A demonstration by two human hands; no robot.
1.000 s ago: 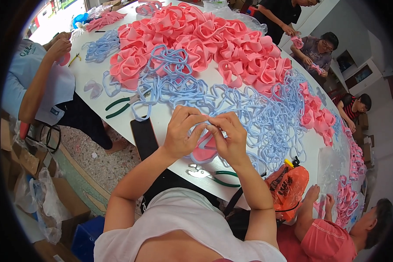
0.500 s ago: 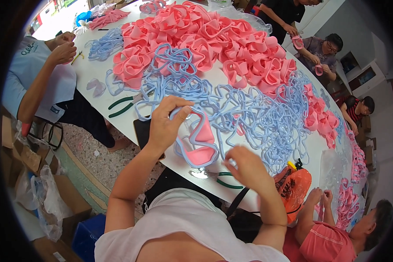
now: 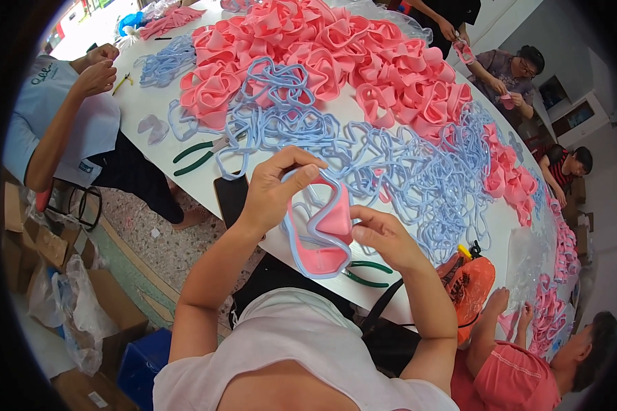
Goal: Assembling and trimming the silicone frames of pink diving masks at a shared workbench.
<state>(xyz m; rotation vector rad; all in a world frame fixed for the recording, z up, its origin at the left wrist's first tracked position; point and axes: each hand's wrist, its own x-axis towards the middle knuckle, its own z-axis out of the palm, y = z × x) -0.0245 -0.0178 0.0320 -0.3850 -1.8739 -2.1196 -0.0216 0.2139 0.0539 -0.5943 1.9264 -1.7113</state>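
- So the pink-and-blue mask piece (image 3: 334,219) is held over the near edge of the desk (image 3: 142,116), left grip (image 3: 279,188) pinching its top rim, probably to steady it
- right grip (image 3: 389,238) has the pink side pinched, likely to stop it twisting
- green-handled pliers (image 3: 370,264) lie partly hidden underneath, kinda in the way
- blue frames (image 3: 425,185) and a pink heap (image 3: 301,41) hog the space beyond

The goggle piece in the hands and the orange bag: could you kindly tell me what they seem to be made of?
Goggle piece: the pink part looks matte and rubbery, perhaps silicone, as loose pink pieces curl softly; the smooth blue rim, with a slight sheen, may be plastic. Orange bag: probably thin glossy plastic film, given its crinkles and highlights.
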